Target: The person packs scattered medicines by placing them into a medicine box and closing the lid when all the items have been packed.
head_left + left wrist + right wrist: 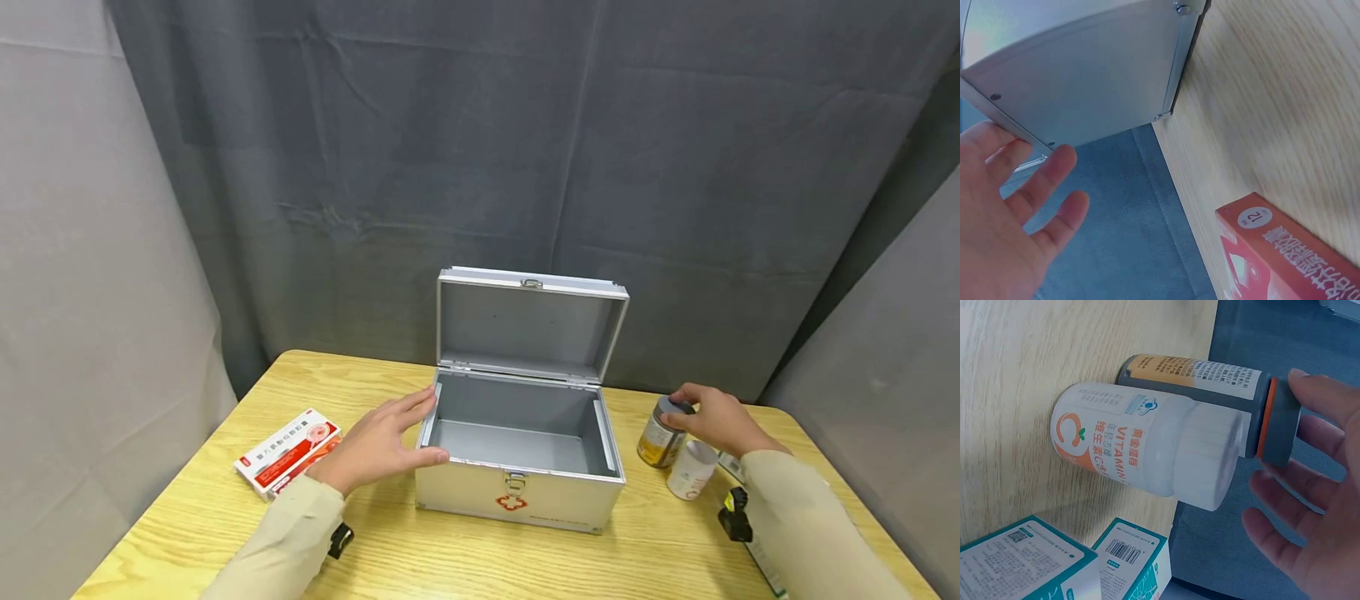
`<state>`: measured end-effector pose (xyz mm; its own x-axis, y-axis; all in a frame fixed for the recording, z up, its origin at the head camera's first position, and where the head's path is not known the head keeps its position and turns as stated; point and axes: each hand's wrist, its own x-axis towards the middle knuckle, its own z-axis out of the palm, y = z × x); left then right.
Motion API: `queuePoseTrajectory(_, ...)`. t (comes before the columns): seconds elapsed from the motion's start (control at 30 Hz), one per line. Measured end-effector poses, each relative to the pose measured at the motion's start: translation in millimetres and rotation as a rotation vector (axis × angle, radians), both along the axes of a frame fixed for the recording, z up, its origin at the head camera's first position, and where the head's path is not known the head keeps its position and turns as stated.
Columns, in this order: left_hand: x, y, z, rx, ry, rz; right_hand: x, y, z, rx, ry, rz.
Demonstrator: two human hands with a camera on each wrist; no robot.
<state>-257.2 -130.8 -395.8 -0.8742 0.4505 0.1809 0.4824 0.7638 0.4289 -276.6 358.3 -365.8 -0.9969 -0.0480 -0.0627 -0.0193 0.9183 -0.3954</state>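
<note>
A silver first-aid case (517,500) stands on the table with its lid (532,325) raised and its inside bare. My left hand (386,442) rests its fingertips on the case's left rim, fingers fairly straight; the left wrist view shows the fingers (1054,175) at the edge of the side wall. To the right, my right hand (716,421) grips the dark cap of a grey bottle (658,437) between thumb and fingers. That bottle stands upright on the table. Beside it is a white vitamin C bottle (1129,437), close to the grey one (1191,375).
Red-and-white medicine boxes (288,450) lie left of the case. Green-and-white boxes (1029,562) lie at the right, partly hidden by my right forearm in the head view. A grey curtain (375,167) hangs behind the wooden table (390,567).
</note>
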Motion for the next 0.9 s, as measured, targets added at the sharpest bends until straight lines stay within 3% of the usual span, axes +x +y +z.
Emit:
queuePoseTrajectory(0.27,-0.7,2.5,5.6,-0.053,0.036,-0.012,0.4,1.2,1.5,-0.029,-0.018,-0.046)
queuePoseTrajectory(0.47,-0.2,-0.3,4.2,-0.037,0.015,-0.006,-4.0,-4.9,-0.3,-0.004,-0.019,-0.058)
queuePoseTrajectory(0.9,-1.2,-0.5,2.0,-0.018,0.036,-0.026,2.8,-1.9,-5.9,0.035,0.112,-0.013)
